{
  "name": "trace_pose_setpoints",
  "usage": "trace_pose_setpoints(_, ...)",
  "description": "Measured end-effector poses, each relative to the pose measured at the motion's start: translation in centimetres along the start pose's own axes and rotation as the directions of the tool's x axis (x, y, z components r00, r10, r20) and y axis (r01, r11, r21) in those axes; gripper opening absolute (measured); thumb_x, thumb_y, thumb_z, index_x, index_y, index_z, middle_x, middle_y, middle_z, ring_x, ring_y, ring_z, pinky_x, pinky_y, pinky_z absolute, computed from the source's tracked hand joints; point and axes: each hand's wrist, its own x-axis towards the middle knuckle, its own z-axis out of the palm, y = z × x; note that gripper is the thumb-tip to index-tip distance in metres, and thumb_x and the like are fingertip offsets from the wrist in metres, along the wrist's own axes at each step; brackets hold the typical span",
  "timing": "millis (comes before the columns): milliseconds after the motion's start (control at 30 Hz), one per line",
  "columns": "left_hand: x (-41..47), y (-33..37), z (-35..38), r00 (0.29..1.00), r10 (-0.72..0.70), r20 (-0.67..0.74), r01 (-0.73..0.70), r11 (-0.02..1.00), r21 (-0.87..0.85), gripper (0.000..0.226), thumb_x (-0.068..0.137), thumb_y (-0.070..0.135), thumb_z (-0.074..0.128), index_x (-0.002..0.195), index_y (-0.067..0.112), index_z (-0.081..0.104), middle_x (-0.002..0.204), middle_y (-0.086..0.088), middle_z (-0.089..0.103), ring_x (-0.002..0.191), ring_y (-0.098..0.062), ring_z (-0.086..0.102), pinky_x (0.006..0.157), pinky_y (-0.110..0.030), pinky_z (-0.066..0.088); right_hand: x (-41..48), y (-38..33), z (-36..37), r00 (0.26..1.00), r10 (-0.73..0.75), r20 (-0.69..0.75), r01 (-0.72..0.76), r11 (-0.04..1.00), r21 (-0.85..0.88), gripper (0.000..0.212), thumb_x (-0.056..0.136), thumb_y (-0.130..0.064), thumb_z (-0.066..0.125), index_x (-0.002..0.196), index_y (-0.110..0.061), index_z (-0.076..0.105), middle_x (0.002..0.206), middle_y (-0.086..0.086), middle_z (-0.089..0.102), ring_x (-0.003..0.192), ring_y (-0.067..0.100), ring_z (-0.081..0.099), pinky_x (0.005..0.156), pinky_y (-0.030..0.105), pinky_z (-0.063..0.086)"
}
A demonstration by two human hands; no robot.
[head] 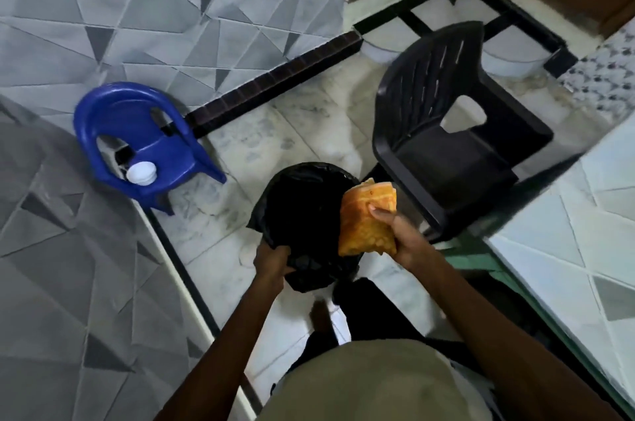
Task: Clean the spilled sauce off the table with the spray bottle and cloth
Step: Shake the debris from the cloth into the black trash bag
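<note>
On the far left, a small blue plastic chair (pixel 171 152) stands on a pale marbled tile floor (pixel 247 145) against a grey triangle-patterned wall, with a round white lid (pixel 141 173) resting on its seat. Right of it, at the centre, sits a round bin lined with a black plastic bag (pixel 302 207). The person's left hand (pixel 271 260) has its fingers curled around the near edge of the bag. Their right hand (pixel 402 238) grasps a folded orange cloth (pixel 366 217), thumb on top, holding it just above the bin's right rim. Behind the cloth stands a black plastic armchair (pixel 453 145), the second of the 2 chairs. A table with a pale triangle-patterned covering (pixel 567 248) fills the right edge.
</note>
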Motion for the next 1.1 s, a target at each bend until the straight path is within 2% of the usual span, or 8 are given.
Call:
trace_pose_setpoints(100, 3.6, 3.6, -0.4, 0.999, -0.009, -0.051, 0.005, 0.997, -0.071, 0.059, 0.092, 0.002, 0.061, 0.146, 0.017, 0.042, 0.132, -0.012, 0.054, 0.100, -0.030, 0.058, 0.068, -0.038, 0.058, 4.6, -2.7, 3.4, 1.000, 0.017, -0.007, -0.017, 0.999, -0.039, 0.046, 0.086, -0.019, 0.076, 0.128, -0.007, 0.062, 0.110, 0.015, 0.075, 0.097, 0.032, 0.073, 0.073, 0.040, 0.060)
trace_pose_setpoints(167, 5.9, 5.6, -0.7, 0.996, -0.009, -0.085, 0.001, 0.995, -0.103, 0.060, 0.092, 0.004, 0.062, 0.146, 0.018, 0.042, 0.133, -0.012, 0.053, 0.103, -0.031, 0.058, 0.074, -0.041, 0.058, 7.4, -4.6, 5.3, 1.000, 0.031, -0.002, -0.031, 0.998, -0.060, 0.048, 0.085, -0.019, 0.076, 0.129, -0.008, 0.060, 0.111, 0.016, 0.074, 0.099, 0.032, 0.072, 0.073, 0.040, 0.060)
trace_pose_setpoints(400, 15.1, 14.6, -1.3, 0.982, -0.050, -0.182, 0.008, 0.975, -0.224, 0.064, 0.088, 0.002, 0.061, 0.146, 0.022, 0.043, 0.135, -0.016, 0.055, 0.110, -0.040, 0.062, 0.066, -0.042, 0.062, 18.7, -13.2, 13.9, 0.990, 0.127, 0.060, -0.119, 0.985, -0.122, 0.053, 0.083, -0.020, 0.078, 0.130, -0.006, 0.059, 0.115, 0.018, 0.073, 0.107, 0.037, 0.069, 0.097, 0.054, 0.054)
trace_pose_setpoints(567, 21.8, 21.3, -1.1, 0.974, -0.054, -0.220, -0.009, 0.961, -0.278, 0.058, 0.090, 0.000, 0.058, 0.143, 0.019, 0.045, 0.130, -0.016, 0.057, 0.106, -0.038, 0.064, 0.057, -0.033, 0.058, 25.7, -19.4, 21.1, 0.977, 0.173, 0.121, -0.149, 0.971, -0.186, 0.041, 0.086, -0.017, 0.075, 0.124, -0.008, 0.060, 0.115, 0.019, 0.072, 0.104, 0.036, 0.069, 0.077, 0.042, 0.058)
trace_pose_setpoints(700, 29.2, 25.5, -1.2, 0.965, -0.070, -0.254, -0.004, 0.960, -0.280, 0.058, 0.090, 0.000, 0.059, 0.143, 0.019, 0.045, 0.129, -0.015, 0.057, 0.106, -0.038, 0.064, 0.056, -0.033, 0.059, 32.7, -22.0, 26.1, 0.977, 0.182, 0.113, -0.156, 0.966, -0.206, 0.043, 0.086, -0.019, 0.074, 0.125, -0.007, 0.060, 0.117, 0.019, 0.071, 0.106, 0.036, 0.069, 0.075, 0.040, 0.059)
trace_pose_setpoints(867, 42.6, 27.0, -2.4, 0.959, -0.123, -0.257, 0.047, 0.958, -0.283, 0.056, 0.090, 0.003, 0.059, 0.142, 0.020, 0.045, 0.125, -0.015, 0.060, 0.101, -0.036, 0.066, 0.057, -0.033, 0.059, 44.4, -21.5, 31.3, 0.983, 0.166, 0.083, -0.142, 0.961, -0.235, 0.056, 0.076, -0.021, 0.077, 0.127, -0.005, 0.060, 0.118, 0.020, 0.071, 0.107, 0.038, 0.068, 0.079, 0.042, 0.059)
trace_pose_setpoints(1000, 54.1, 25.2, -3.5, 0.948, -0.191, -0.254, 0.106, 0.943, -0.315, 0.061, 0.088, 0.004, 0.059, 0.144, 0.023, 0.044, 0.128, -0.015, 0.057, 0.105, -0.040, 0.064, 0.063, -0.039, 0.060, 54.9, -18.7, 34.4, 0.984, 0.177, 0.029, -0.167, 0.964, -0.207, 0.050, 0.084, -0.015, 0.071, 0.131, -0.007, 0.056, 0.119, 0.019, 0.070, 0.104, 0.035, 0.069, 0.073, 0.040, 0.061)
trace_pose_setpoints(1100, 63.7, 22.7, -4.8, 0.926, -0.272, -0.263, 0.167, 0.918, -0.361, 0.064, 0.087, 0.002, 0.061, 0.144, 0.023, 0.044, 0.132, -0.016, 0.056, 0.107, -0.041, 0.063, 0.072, -0.047, 0.061, 63.9, -14.6, 36.8, 0.979, 0.203, -0.016, -0.202, 0.961, -0.189, 0.060, 0.079, -0.018, 0.071, 0.135, -0.003, 0.055, 0.122, 0.021, 0.068, 0.108, 0.037, 0.068, 0.080, 0.045, 0.061)
